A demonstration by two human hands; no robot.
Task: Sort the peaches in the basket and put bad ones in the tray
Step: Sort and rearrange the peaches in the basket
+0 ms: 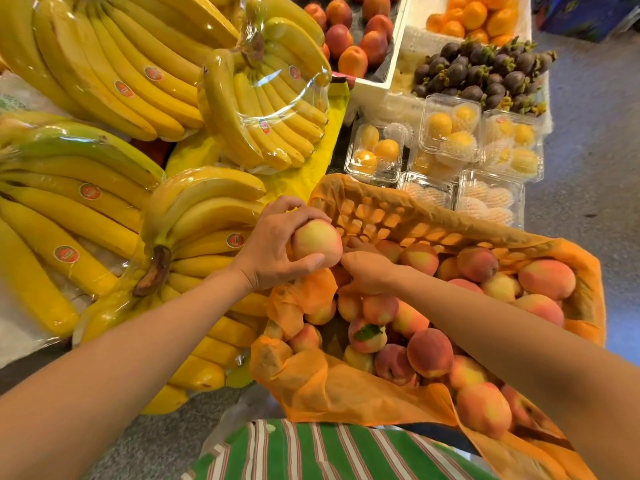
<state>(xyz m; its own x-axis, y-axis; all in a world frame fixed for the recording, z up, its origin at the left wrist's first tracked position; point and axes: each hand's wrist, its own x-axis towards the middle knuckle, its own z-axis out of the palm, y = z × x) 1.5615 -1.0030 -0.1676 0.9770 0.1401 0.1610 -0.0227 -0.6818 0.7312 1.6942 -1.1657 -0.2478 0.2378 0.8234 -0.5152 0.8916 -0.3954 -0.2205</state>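
An orange basket [367, 216] lined with orange cloth holds several pink-yellow peaches [429, 351]. My left hand [273, 251] grips one pale yellow-pink peach [317, 242] just above the basket's left rim, fingers over the top and thumb underneath. My right hand [367, 271] reaches down among the peaches at the basket's left side, fingers curled and partly hidden; I cannot see whether it holds one. No tray for bad fruit is clearly identifiable.
Wrapped banana bunches [114, 81] fill the left half. Clear boxes of yellow fruit [450, 133] stand behind the basket. Farther back are mangosteens [485, 71], oranges [481, 15] and a white crate of nectarines [374, 88]. Grey floor lies to the right.
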